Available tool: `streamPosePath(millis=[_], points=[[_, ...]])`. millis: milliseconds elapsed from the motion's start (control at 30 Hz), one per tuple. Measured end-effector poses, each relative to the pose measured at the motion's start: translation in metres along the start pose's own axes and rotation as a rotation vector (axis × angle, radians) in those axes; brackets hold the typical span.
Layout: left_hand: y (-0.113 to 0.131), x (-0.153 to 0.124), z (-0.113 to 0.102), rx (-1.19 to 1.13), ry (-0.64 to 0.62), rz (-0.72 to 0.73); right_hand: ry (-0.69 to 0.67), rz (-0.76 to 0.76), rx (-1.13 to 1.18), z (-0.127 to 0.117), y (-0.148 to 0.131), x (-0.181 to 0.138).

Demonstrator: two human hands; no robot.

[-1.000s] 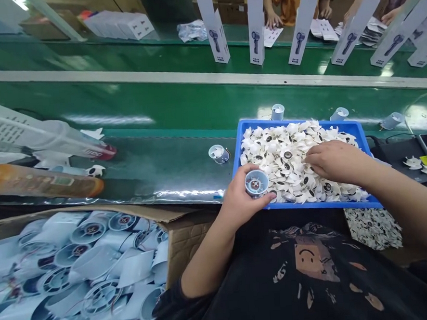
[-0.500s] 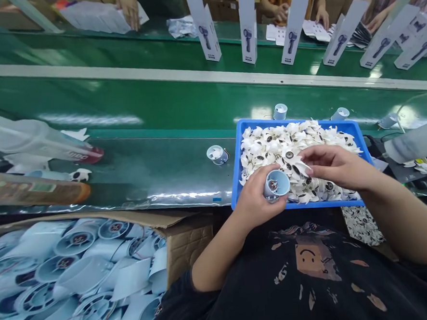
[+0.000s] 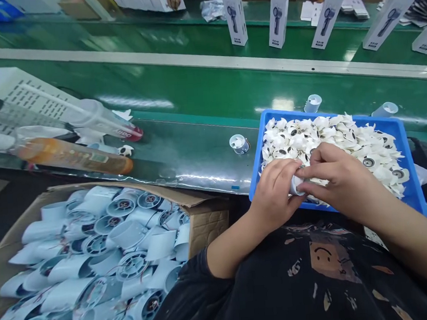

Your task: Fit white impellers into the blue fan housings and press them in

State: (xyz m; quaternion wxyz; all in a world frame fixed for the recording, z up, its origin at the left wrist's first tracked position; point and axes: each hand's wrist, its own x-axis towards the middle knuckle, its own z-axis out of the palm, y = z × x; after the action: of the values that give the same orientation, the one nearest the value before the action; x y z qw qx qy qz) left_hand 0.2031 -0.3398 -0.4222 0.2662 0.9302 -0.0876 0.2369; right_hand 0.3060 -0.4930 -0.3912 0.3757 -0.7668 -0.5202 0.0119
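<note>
My left hand (image 3: pixel 275 192) is wrapped round a small pale-blue fan housing (image 3: pixel 295 186), mostly hidden by both hands, at the near left corner of a blue tray (image 3: pixel 403 129). The tray is heaped with white fan blades (image 3: pixel 345 137). My right hand (image 3: pixel 332 177) meets the left one, its fingers pinched against the mouth of the housing; what they hold there is hidden.
A cardboard box (image 3: pixel 202 218) at lower left holds several pale-blue fan housings (image 3: pixel 107 253). One housing (image 3: pixel 239 144) lies on the green conveyor (image 3: pixel 195 93), two more housings (image 3: pixel 312 103) beyond the tray. White product cartons (image 3: pixel 233 14) stand at the far side, where other people's hands work.
My right hand left the blade pile and came onto the housing in my left hand. The two hands now press together, and the view has shifted left and down.
</note>
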Motion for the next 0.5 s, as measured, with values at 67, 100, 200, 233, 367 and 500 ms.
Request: streamPosePath(millis=[67, 100, 200, 233, 367, 500], points=[[0.001, 0.003, 0.001, 0.007, 0.001, 0.027, 0.017, 0.019, 0.055, 0.0, 0.004, -0.002], [0.002, 0.004, 0.001, 0.009, -0.015, 0.048, 0.025, 0.036, 0.086, 0.0, 0.006, -0.005], [0.004, 0.009, 0.001, 0.013, -0.078, 0.08, 0.058, 0.092, 0.179, -0.001, 0.012, -0.014], [0.004, 0.011, 0.0, 0.016, -0.091, 0.072, 0.066, 0.123, 0.206, -0.001, 0.013, -0.016], [0.004, 0.014, -0.006, -0.023, -0.152, 0.054, -0.007, 0.237, 0.345, -0.003, 0.015, -0.018], [0.002, 0.016, -0.015, -0.141, -0.284, 0.036, -0.1, 0.265, 0.372, -0.007, 0.012, -0.01]])
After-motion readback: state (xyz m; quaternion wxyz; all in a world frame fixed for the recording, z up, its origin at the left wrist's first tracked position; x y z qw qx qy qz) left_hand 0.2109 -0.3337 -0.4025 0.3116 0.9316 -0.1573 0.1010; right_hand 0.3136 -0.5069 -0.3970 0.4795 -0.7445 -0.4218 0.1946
